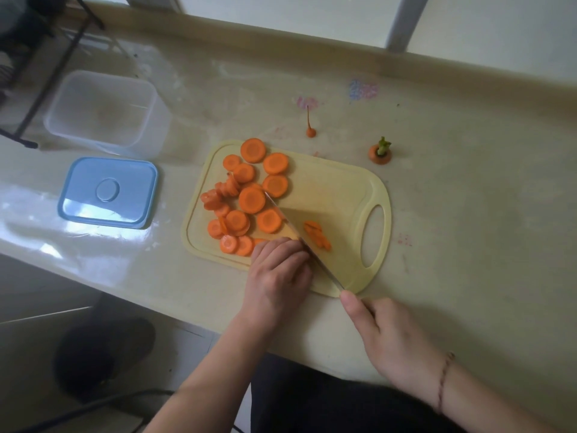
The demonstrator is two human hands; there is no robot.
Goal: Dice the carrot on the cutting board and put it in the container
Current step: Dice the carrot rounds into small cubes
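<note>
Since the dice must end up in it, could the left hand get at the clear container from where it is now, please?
Probably yes. The container stands open, its blue lid lying apart, with bare counter between. But the left hand is busy steadying carrot against the knife.

A glossy beige tabletop (468, 214) reflects pale daylight and bears faint crayon scribbles (362, 89). Behind it runs a raised ledge (312, 48) below a white-framed window (402, 23). A black wire rack (46, 67) stands far left.
</note>
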